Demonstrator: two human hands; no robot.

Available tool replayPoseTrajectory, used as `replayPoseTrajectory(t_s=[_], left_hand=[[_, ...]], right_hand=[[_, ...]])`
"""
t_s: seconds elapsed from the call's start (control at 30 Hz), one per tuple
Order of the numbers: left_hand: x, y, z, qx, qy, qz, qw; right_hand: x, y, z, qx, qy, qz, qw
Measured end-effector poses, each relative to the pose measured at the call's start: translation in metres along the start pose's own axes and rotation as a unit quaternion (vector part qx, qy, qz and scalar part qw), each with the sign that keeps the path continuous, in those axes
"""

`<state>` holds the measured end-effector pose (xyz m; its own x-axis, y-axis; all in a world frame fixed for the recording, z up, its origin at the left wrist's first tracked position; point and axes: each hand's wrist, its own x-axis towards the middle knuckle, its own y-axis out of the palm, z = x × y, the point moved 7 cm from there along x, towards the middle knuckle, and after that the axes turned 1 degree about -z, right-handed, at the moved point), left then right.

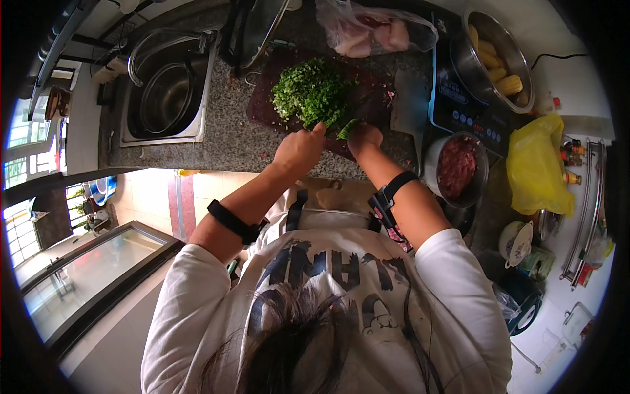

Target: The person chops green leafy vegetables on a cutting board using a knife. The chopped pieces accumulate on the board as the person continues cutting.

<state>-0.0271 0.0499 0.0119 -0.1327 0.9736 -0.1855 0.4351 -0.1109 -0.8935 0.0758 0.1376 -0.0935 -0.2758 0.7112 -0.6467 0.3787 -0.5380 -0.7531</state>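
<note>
A mound of finely chopped greens is heaped on a dark red cutting board. My left hand is at the mound's near edge with its fingers curled; its palm side is hidden. To the right, my right hand is cupped over the board's near edge, with a small clump of cut greens against its inner side. The clump looks held there, though the fingertips are hidden. A wide-bladed cleaver lies flat along the board's right side.
An induction cooker carries a steel bowl of corn cobs. Nearer stands a bowl of minced meat. A yellow plastic bag is farther right. Raw meat in a clear bag lies behind the board. At left is a sink with a pan inside.
</note>
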Motion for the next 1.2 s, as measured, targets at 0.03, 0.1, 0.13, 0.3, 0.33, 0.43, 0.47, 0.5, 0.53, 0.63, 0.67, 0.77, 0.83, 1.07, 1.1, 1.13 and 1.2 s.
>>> replayPoseTrajectory(t_s=[0.03,0.1,0.13,0.3,0.33,0.43,0.47,0.5,0.53,0.63,0.67,0.77,0.83,1.07,1.1,1.13,1.2], left_hand=[[-0.001,-0.004,-0.002,0.002,0.011,-0.002,1.0],[0.0,-0.01,-0.008,0.004,0.035,-0.009,0.999],[0.001,-0.01,-0.009,0.015,0.035,0.003,0.999],[0.006,-0.009,-0.011,0.049,0.044,0.039,0.997],[0.006,-0.009,-0.011,0.052,0.047,0.042,0.997],[0.006,-0.006,-0.009,0.053,0.051,0.057,0.996],[0.006,-0.006,-0.009,0.051,0.054,0.057,0.996],[0.006,-0.006,-0.008,0.047,0.058,0.056,0.996],[0.006,-0.005,-0.008,0.056,0.059,0.064,0.995],[0.006,-0.001,-0.008,0.077,0.066,0.08,0.992],[0.006,0.001,-0.009,0.084,0.069,0.081,0.991],[0.007,0.016,-0.016,0.102,0.059,0.104,0.988],[0.01,0.025,-0.021,0.104,0.054,0.102,0.988],[0.024,0.015,-0.011,0.077,0.083,0.023,0.993],[0.021,0.012,-0.009,0.081,0.083,0.026,0.993],[0.02,0.009,-0.008,0.084,0.084,0.026,0.993],[0.016,0.007,-0.009,0.086,0.083,0.037,0.992]], right_hand=[[-0.001,0.0,-0.001,0.01,0.006,0.004,1.0],[0.0,-0.001,-0.002,0.032,0.011,0.003,0.999],[0.0,-0.002,-0.003,0.032,0.012,-0.004,0.999],[-0.001,-0.003,-0.004,0.041,0.012,-0.034,0.999],[-0.001,-0.002,-0.004,0.044,0.013,-0.031,0.998],[-0.002,-0.002,-0.003,0.039,0.011,-0.016,0.999],[-0.002,-0.001,-0.002,0.034,0.011,0.0,0.999],[-0.002,0.001,-0.002,0.033,0.012,0.015,0.999],[-0.002,0.001,-0.002,0.034,0.013,0.016,0.999],[-0.001,0.002,-0.003,0.047,0.015,0.01,0.999],[0.0,0.003,-0.002,0.049,0.008,0.004,0.999],[0.002,0.006,-0.001,0.039,-0.006,0.02,0.999],[-0.001,0.003,0.002,0.064,-0.014,-0.007,0.998],[-0.006,0.001,-0.006,0.068,0.045,-0.012,0.997],[-0.006,0.001,-0.006,0.085,0.053,-0.01,0.995],[-0.006,0.0,-0.007,0.095,0.06,-0.014,0.994],[-0.006,0.0,-0.009,0.12,0.069,-0.017,0.99]])
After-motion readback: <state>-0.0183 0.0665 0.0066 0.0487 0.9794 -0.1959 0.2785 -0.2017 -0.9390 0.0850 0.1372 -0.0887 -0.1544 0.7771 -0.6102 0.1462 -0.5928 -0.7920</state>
